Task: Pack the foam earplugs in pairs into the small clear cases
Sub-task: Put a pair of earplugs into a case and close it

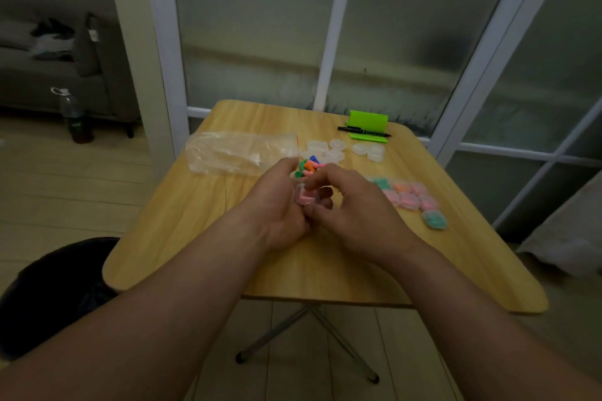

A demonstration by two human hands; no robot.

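Case [300,188] holding pink earplugs [306,197] sits cupped in my left hand [280,205] over the table [195,221]; my right hand [351,212] pinches it from the right. Right of them lie filled cases [410,198]; beyond, loose earplugs [309,166], then empty cases [368,150].

Loose earplugs [309,166]: mixed colours, heaped on table [195,221]. Empty clear cases [369,150]: two clusters behind heap. Filled cases [407,198]: grouped right of heap. Held case [306,199]: pink plugs inside, gripped by left hand [277,205] and right hand [351,212].
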